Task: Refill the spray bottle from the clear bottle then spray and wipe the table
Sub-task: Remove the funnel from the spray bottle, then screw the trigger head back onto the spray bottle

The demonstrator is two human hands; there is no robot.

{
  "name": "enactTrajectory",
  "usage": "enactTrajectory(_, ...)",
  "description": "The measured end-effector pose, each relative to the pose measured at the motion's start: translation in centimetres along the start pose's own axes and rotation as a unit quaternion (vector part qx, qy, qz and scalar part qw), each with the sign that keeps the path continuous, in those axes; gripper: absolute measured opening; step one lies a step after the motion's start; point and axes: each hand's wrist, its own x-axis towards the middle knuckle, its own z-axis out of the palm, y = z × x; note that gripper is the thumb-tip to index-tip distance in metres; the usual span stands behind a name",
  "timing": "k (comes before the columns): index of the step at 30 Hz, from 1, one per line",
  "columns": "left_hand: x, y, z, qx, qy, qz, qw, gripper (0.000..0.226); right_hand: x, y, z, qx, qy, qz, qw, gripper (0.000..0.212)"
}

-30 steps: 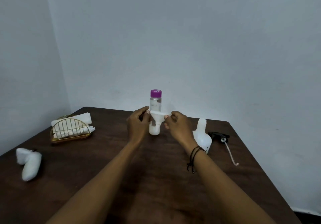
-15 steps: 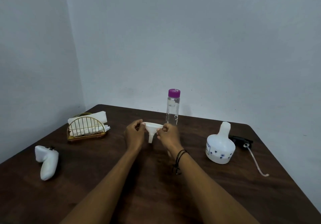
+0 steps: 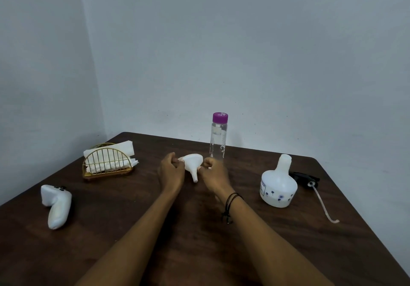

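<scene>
A small white funnel [image 3: 192, 163] hangs tilted just above the dark wooden table [image 3: 199, 230], spout pointing down toward me. My left hand [image 3: 170, 171] pinches its left rim and my right hand [image 3: 214, 173] grips its right side. Behind the funnel stands the clear bottle [image 3: 218, 139] with a purple cap on. To the right sits the white spray bottle body [image 3: 278, 185] with its neck uncapped. Its black spray head [image 3: 305, 178] with a long dip tube lies on the table beside it.
A gold wire holder with white napkins [image 3: 108, 161] stands at the back left. A white controller [image 3: 56, 203] lies near the left edge. Grey walls close the table's far side and left; the table's right edge runs diagonally past the spray head.
The funnel has come down from in front of the clear bottle toward the table and now tilts. My view has shifted left, so the bottles appear further right.
</scene>
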Motion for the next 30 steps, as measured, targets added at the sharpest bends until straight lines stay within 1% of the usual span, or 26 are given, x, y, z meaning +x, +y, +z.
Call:
enactTrajectory(3, -1.0, 1.7, 0.4, 0.005, 0.023, 0.032, 0.999, 0.03, -0.5, -0.1, -2.2, -0.006, 0.028, -0.025, 0.999, 0.026)
enactTrajectory(6, -2.6, 4.1, 1.6, -0.022, 0.027, 0.084, 0.996, 0.018, -1.0, -0.1, -5.1, -0.015, 0.054, -0.05, 0.997, 0.028)
enactTrajectory(8, -3.8, 5.8, 2.8, -0.054, 0.007, 0.123, 0.991, 0.013, -1.3, -0.1, -7.4, -0.021, 0.088, -0.072, 0.993, 0.026)
enactTrajectory(11, -6.1, 8.6, 5.0, -0.085, -0.055, 0.181, 0.978, 0.014, -2.2, -0.5, -11.0, -0.015, 0.137, -0.114, 0.984, 0.024)
enactTrajectory(15, -9.6, 12.2, 8.4, -0.134, -0.12, 0.225, 0.958, 0.016, -3.6, -0.3, -16.2, -0.056, 0.248, -0.166, 0.953, 0.016)
enactTrajectory(17, -11.2, 13.3, 10.0, -0.135, -0.134, 0.239, 0.952, 0.019, -4.1, 0.3, -19.1, -0.055, 0.297, -0.168, 0.938, 0.01)
enactTrajectory(20, -13.4, 14.1, 11.4, -0.143, -0.116, 0.263, 0.947, 0.015, -4.4, 2.1, -23.1, -0.044, 0.343, -0.129, 0.929, 0.01)
enactTrajectory(22, -14.8, 14.2, 12.1, -0.152, -0.103, 0.296, 0.937, 0.009, -4.6, 4.0, -25.1, -0.049, 0.341, -0.076, 0.936, 0.012)
enactTrajectory(23, -15.5, 14.3, 12.4, -0.153, -0.109, 0.311, 0.932, 0.006, -4.7, 4.9, -25.9, -0.061, 0.327, -0.044, 0.942, 0.013)
enactTrajectory(25, -17.0, 14.3, 13.1, -0.153, -0.139, 0.339, 0.918, 0.004, -4.8, 7.2, -27.0, -0.104, 0.285, 0.02, 0.953, 0.015)
enactTrajectory(27, -18.4, 14.1, 14.1, -0.135, -0.176, 0.356, 0.908, 0.006, -4.9, 9.3, -27.8, -0.154, 0.239, 0.078, 0.956, 0.014)
enactTrajectory(30, -20.1, 13.7, 15.6, -0.094, -0.243, 0.365, 0.894, 0.005, -4.9, 12.2, -28.5, -0.186, 0.173, 0.133, 0.958, 0.016)
